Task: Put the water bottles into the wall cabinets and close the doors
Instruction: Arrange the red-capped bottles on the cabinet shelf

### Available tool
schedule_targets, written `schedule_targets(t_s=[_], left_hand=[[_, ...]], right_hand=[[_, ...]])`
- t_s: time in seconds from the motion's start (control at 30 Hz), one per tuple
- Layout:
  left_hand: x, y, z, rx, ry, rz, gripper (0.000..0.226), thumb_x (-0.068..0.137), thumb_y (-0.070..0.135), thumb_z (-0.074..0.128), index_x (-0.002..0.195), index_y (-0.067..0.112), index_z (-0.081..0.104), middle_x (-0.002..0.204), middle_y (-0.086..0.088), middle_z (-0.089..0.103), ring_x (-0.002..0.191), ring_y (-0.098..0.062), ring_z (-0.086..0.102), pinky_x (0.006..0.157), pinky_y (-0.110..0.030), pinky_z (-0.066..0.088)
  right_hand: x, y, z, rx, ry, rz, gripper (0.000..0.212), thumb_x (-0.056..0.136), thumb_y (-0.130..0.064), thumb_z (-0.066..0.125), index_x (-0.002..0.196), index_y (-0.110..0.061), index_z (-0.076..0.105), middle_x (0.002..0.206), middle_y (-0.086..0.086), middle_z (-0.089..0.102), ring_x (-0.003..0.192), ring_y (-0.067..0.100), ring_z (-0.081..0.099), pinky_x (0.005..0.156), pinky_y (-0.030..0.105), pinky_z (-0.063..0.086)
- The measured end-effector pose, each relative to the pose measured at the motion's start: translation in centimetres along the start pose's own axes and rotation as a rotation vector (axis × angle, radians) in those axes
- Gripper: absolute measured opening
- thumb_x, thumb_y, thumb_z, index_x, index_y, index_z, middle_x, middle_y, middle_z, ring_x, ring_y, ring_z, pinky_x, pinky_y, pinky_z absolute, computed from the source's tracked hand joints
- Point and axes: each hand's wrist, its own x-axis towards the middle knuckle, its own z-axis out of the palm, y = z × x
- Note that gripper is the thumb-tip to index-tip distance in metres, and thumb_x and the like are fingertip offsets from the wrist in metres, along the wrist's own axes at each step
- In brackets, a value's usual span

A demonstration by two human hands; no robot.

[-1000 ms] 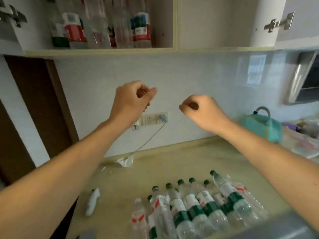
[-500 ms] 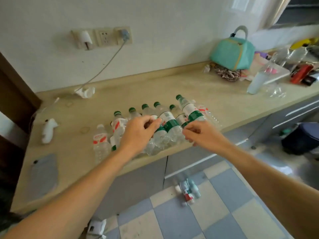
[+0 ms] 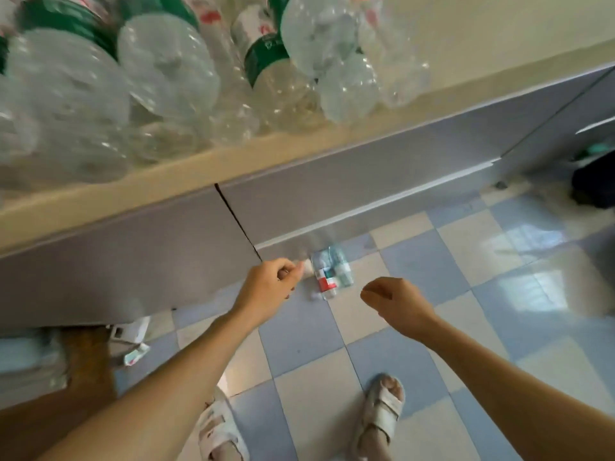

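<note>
Several clear water bottles [image 3: 166, 68] with green or red labels lie on the beige counter [image 3: 233, 161], close to the camera at the top. A few more bottles [image 3: 327, 277] lie on the tiled floor against the base of the grey cabinet. My left hand [image 3: 271, 281] hangs above the floor just left of them, fingers curled, with nothing visibly held. To their right, my right hand [image 3: 391, 296] is also curled with nothing in it. The wall cabinets are out of view.
Grey base cabinet doors [image 3: 133, 261] run under the counter edge. Torn wrappers [image 3: 133, 331] lie on the floor at the left. A dark bin [image 3: 594, 181] stands at the far right. My feet in white sandals [image 3: 382, 414] stand on blue and white tiles.
The view has swung from the wall cabinet down past the counter to the floor. Both hands have dropped from above the counter bottles to near the bottles on the floor.
</note>
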Motion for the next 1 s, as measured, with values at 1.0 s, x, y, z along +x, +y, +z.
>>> schedule_targets(t_s=[1.0], left_hand=[[31.7, -35.9, 38.1, -0.119, 0.164, -0.181, 0.089, 0.091, 0.033, 0.074, 0.160, 0.032, 0.018, 0.121, 0.015, 0.054, 0.100, -0.008, 0.057, 0.066, 0.006, 0.036]], right_hand=[[45.3, 32.3, 25.5, 0.129, 0.102, 0.035, 0.069, 0.089, -0.032, 0.074, 0.148, -0.018, 0.040, 0.126, 0.013, 0.060, 0.109, 0.031, 0.060, 0.085, 0.035, 0.050]])
